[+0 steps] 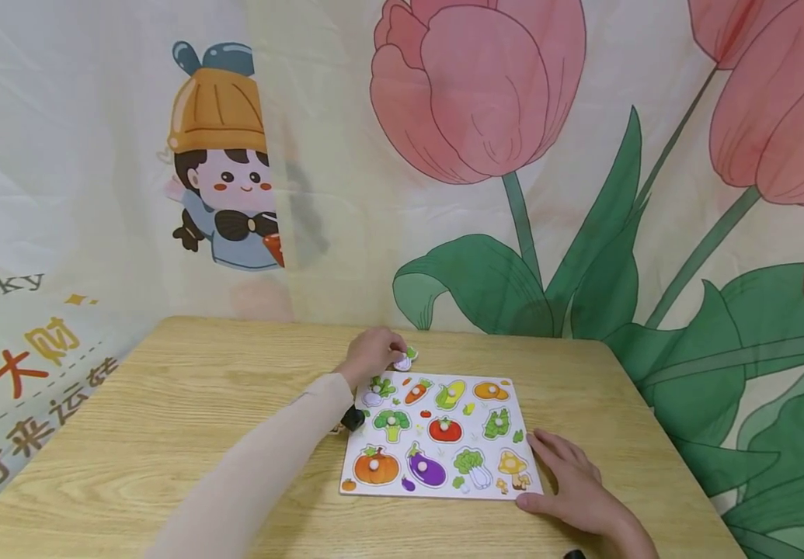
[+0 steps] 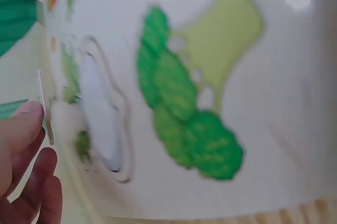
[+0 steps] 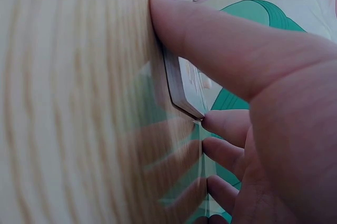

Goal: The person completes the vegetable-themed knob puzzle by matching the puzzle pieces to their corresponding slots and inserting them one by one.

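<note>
My left hand (image 1: 371, 353) is at the far left corner of a white vegetable puzzle board (image 1: 419, 486), pinching a small flat puzzle piece (image 1: 405, 360) with a pale body and green leaves. In the left wrist view the piece (image 2: 45, 111) appears edge-on, between thumb and fingers. Just below that hand, a turnip outline (image 1: 376, 393) is printed on the board. My right hand (image 1: 576, 481) rests at the board's near right corner. Its thumb touches the near edge and its fingertips lie along the right side, as the right wrist view shows.
Knobbed pieces sit in the board, among them a tomato (image 1: 446, 429), a pumpkin (image 1: 376, 468) and an eggplant (image 1: 427, 469). The board lies on a wooden table (image 1: 234, 373). Behind the table's far edge hangs a printed curtain (image 1: 346, 233) with tulips.
</note>
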`<state>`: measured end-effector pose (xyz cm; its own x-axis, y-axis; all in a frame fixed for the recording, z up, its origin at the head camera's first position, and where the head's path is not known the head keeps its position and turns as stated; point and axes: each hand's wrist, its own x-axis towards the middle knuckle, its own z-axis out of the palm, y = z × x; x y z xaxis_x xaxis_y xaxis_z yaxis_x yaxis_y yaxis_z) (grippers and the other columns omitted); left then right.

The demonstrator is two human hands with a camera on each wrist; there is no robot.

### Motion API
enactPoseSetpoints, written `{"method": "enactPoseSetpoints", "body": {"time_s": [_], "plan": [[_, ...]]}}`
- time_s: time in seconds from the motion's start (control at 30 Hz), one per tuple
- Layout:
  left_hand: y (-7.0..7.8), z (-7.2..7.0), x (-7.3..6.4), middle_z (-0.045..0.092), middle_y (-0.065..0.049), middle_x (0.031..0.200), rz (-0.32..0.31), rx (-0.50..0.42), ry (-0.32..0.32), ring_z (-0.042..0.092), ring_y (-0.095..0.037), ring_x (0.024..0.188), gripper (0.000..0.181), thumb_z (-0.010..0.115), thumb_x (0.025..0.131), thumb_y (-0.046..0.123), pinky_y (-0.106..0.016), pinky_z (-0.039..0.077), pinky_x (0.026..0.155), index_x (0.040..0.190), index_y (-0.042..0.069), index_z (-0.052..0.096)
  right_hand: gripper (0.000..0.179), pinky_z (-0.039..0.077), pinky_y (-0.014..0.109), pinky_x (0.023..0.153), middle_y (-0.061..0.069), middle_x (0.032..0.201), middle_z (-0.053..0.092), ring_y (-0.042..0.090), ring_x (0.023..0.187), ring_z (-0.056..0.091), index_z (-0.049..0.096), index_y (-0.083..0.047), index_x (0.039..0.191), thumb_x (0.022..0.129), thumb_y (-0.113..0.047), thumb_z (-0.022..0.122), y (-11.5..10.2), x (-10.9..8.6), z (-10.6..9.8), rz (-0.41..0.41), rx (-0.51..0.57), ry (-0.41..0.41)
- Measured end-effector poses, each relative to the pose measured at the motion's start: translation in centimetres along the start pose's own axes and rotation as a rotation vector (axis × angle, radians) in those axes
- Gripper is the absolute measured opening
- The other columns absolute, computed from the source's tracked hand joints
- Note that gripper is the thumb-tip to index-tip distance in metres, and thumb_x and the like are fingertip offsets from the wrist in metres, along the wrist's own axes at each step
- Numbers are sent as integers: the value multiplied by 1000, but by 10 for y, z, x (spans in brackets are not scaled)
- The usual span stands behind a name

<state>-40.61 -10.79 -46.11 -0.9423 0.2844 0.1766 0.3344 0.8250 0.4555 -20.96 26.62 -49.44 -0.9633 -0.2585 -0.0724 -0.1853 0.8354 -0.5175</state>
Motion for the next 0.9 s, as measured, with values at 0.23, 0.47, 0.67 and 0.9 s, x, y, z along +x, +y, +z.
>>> {"method": "enactPoseSetpoints", "body": {"time_s": [0.23,0.47,0.67,0.9], "plan": [[22,-12,-22,72,4,98,56,-11,30,63,-14,92,6,78,99,21,-36,52,83,104,20,82,107,20,80,114,16,171,29,53,155,18,39,-12,165,82,-64,84,-4,1,-1,-3,12,-7],[54,-16,-55,68,8,93,78,-12,57,59,-12,85,4,80,97,22,-32,50,75,101,23,82,108,21,79,113,17,171,29,53,155,19,39,-11,165,82,-64,84,-3,1,0,-11,1,4],[77,-10,-87,67,9,91,78,-55,48,59,-12,83,5,80,97,22,-32,49,73,101,23,82,108,22,79,113,17,171,29,54,154,20,38,-11,165,82,-64,84,-1,1,1,-8,1,5],[102,12,-118,67,12,88,92,-78,52,59,-9,83,4,83,94,22,-30,48,72,97,26,82,108,22,80,113,18,171,30,54,154,20,39,-10,165,82,-63,84,-2,-1,0,-12,6,3]]}}
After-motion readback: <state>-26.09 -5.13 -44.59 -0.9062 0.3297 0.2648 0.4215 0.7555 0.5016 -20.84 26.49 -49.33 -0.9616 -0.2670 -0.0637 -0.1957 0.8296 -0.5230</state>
